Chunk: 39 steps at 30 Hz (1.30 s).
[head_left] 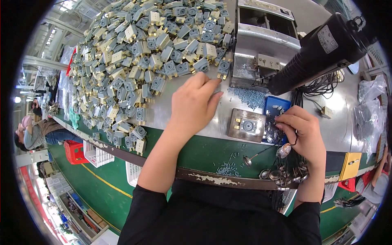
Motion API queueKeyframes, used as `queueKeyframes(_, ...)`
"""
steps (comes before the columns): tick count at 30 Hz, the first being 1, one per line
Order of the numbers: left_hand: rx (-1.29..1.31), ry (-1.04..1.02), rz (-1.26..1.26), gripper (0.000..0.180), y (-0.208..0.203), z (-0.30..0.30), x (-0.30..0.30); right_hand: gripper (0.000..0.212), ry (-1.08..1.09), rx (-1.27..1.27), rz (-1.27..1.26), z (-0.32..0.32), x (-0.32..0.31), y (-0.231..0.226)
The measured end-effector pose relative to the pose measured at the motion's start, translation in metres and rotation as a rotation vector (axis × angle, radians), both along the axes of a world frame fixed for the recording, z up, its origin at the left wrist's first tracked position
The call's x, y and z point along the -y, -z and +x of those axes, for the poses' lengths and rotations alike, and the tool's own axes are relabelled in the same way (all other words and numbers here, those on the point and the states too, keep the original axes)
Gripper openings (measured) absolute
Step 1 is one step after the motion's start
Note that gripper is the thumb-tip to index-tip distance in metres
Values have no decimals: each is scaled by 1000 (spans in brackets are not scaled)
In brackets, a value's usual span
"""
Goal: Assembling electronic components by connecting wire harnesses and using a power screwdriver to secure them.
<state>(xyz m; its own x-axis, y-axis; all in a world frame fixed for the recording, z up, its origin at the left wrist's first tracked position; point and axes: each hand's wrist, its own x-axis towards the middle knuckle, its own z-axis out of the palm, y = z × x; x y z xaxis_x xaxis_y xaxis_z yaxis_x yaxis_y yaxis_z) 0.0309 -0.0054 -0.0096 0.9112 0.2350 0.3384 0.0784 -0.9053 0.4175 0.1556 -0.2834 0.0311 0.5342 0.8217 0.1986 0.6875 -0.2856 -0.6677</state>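
My left hand [191,104] hovers over the metal tabletop by the near edge of a heap of grey-and-cream plastic parts [157,49] with brass tabs. Its thumb and index finger are apart, nothing visible between them. My right hand [304,132] is over a blue tray [267,104] of small metal pieces, thumb and index finger pinched; what they grip is too small to make out. Between the hands, a square metal fixture [234,132] holds one grey part [248,125] face up. A round metal disc [283,151] on a dark cable hangs by my right palm.
Small screws [249,97] lie beyond the fixture, with more screws [228,168] on the green mat. A black cylindrical tool [318,53] leans in at the right, beside a metal machine housing [265,38]. Several cabled discs [275,174] sit at the table's near edge.
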Motion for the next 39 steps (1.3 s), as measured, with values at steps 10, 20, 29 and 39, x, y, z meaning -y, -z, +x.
queueKeyframes(10,32,72,-58,9,-2,-1,-2,17,-70,53,29,3,4,-1)
queueKeyframes(20,-134,398,-1266,25,-8,-18,29,23,-166,-42,-83,8,-2,-16)
queueKeyframes(29,-132,352,-1094,23,10,-11,28,29,-230,-103,-95,9,2,-11)
queueKeyframes(39,-72,429,-736,23,13,5,34,32,-342,-92,-43,11,3,-10)
